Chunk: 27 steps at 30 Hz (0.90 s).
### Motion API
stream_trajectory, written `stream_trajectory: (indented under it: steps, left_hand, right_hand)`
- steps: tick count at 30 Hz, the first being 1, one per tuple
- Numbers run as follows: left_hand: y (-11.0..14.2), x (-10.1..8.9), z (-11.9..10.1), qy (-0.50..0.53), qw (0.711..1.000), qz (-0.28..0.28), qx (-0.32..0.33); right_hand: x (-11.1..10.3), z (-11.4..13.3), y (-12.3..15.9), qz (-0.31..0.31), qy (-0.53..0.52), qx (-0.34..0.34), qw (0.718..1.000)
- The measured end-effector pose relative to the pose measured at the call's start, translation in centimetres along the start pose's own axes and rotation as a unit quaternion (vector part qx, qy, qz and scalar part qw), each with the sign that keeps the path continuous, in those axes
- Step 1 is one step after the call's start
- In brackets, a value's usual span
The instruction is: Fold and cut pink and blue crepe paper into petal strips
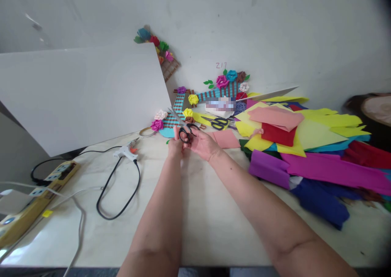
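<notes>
My right hand (205, 145) holds a pair of scissors (184, 126) by its black handles, the blades pointing up and to the left. Close beside it, my left hand (175, 147) is closed on a small pink piece (176, 132) of felt-like material, partly hidden by the fingers. The hands meet above the table, and the scissors' handles overlap the fingers. Just right of them lies a flat pink sheet (227, 139). A second pair of scissors (218, 123) with dark handles rests on a yellow strip behind.
A white glue gun (126, 151) with a looped cord lies left, near a power strip (51, 183). A large white board (85, 97) leans at back left. Turquoise-and-brown lattice pieces (218, 91) carry fabric-like flowers. Coloured sheets (330, 169) pile up on the right.
</notes>
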<state>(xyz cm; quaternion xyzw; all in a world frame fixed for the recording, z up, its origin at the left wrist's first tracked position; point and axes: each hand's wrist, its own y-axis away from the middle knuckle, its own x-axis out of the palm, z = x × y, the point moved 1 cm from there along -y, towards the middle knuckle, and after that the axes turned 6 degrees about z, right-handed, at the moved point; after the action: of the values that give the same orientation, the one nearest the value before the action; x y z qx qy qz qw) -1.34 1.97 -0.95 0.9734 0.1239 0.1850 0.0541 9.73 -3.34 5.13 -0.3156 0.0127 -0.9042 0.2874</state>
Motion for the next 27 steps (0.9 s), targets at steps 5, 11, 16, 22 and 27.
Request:
stream_trajectory:
  steps: [5, 11, 16, 22, 27]
  left_hand:
    - [0.3, -0.1, -0.4, -0.047, 0.998, -0.018, 0.031]
    - [0.4, -0.1, -0.4, -0.071, 0.997, -0.009, 0.021]
    - [0.7, 0.0, -0.6, -0.024, 0.999, 0.031, 0.018]
    - [0.8, -0.3, -0.9, 0.024, 0.998, 0.061, 0.025]
    - [1.1, -0.3, -1.3, 0.038, 0.998, 0.049, 0.018]
  right_hand:
    - [-1.4, 0.6, 0.1, -0.007, 0.022, -0.045, 0.999]
    - [-3.3, 2.7, 0.5, -0.041, 0.006, -0.072, 0.997]
    - [-4.8, 3.4, 0.6, -0.086, 0.075, -0.055, 0.992]
    - [-4.9, 3.9, 0.8, -0.084, 0.186, -0.012, 0.979]
    - [-5.1, 4.5, 1.2, -0.011, 0.252, 0.073, 0.965]
